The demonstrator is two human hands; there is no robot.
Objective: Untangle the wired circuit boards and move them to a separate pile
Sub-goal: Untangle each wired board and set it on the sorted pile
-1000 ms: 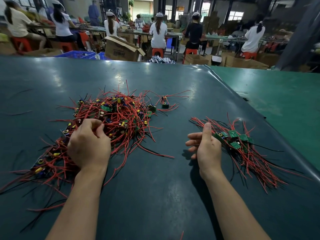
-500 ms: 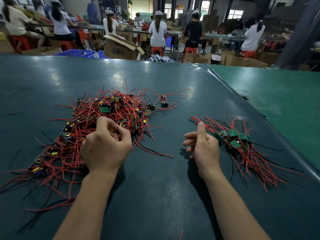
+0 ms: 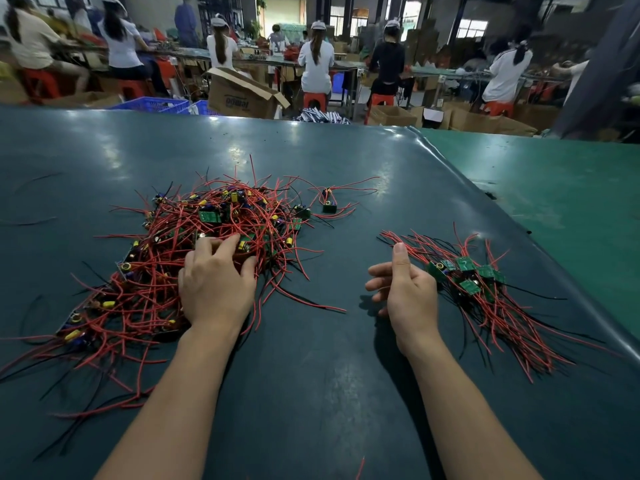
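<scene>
A big tangled pile of circuit boards point(image 3: 173, 251) with red and black wires and yellow parts lies on the left of the dark mat point(image 3: 311, 393). My left hand point(image 3: 214, 285) rests on its near right side, fingers spread forward onto the wires, gripping nothing that I can see. On the right lies a smaller sorted pile point(image 3: 485, 292) of green boards, their wires running toward the near right. Just left of that pile is my right hand point(image 3: 408, 292), loosely curled with the thumb up and nothing in it. Two loose boards point(image 3: 329, 206) sit behind the tangle.
The mat's right edge folds up against a lighter green table point(image 3: 554, 195). Stray black wires trail off the tangle at the near left. Beyond the far edge are an open cardboard box point(image 3: 239, 95), blue crates point(image 3: 152, 105) and several seated workers at benches.
My left hand has moved right and forward across the tangle and uncurled from a fist, its fingers now spread on the wires. My right hand has barely moved.
</scene>
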